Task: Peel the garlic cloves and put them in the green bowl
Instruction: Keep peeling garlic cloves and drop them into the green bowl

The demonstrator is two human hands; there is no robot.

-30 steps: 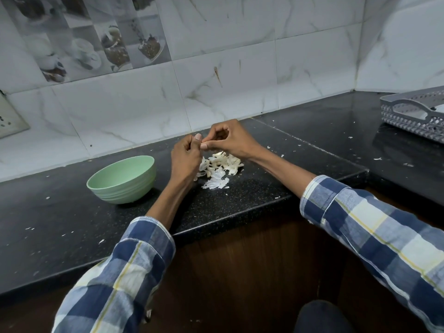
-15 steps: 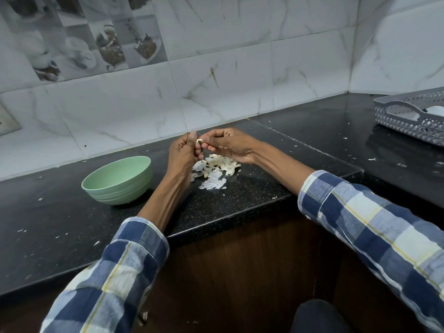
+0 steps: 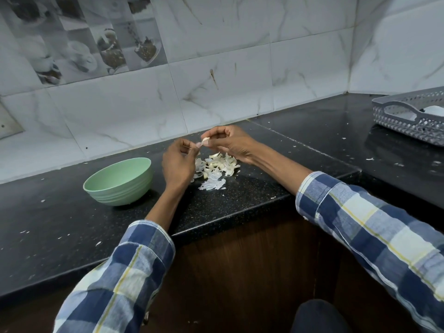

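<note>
Both hands (image 3: pixel 204 150) on garlic clove (image 3: pixel 205 140)

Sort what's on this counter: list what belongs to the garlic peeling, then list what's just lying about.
Part of the job:
- garlic clove, pinched by the right hand
- left hand, picking at its skin
- green bowl
- pile of cloves and skins

Just lying about:
- grey perforated basket, far right
- stray skin flecks on the black counter

No legible text or labels anywhere.
</note>
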